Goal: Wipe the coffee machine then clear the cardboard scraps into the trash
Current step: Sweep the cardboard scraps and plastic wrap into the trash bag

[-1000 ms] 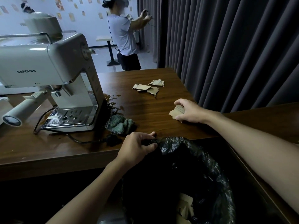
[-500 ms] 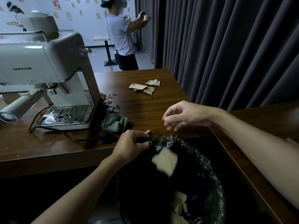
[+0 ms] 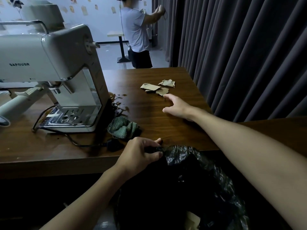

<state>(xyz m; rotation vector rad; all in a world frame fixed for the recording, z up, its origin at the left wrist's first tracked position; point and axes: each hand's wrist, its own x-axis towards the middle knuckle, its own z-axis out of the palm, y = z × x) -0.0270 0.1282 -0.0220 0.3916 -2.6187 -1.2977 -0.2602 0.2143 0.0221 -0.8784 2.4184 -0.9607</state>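
Three cardboard scraps (image 3: 157,87) lie together on the far part of the brown table (image 3: 166,127). My right hand (image 3: 178,106) hovers just in front of them, fingers spread and empty, index finger close to the nearest scrap. My left hand (image 3: 141,152) pinches the rim of the black trash bag (image 3: 196,176) at the table's near edge. Pale cardboard shows deep inside the bag. The cream coffee machine (image 3: 54,77) stands at the left. A crumpled green cloth (image 3: 123,127) lies beside its base.
Dark coffee spill marks (image 3: 118,103) spot the table by the machine. Its black cord and plug (image 3: 114,145) run along the near edge. Grey curtains (image 3: 240,47) hang on the right. A person (image 3: 137,35) stands at the back.
My right hand dropped a cardboard piece into the bag, then reached forward to the scraps on the table. My left hand kept hold of the bag rim.
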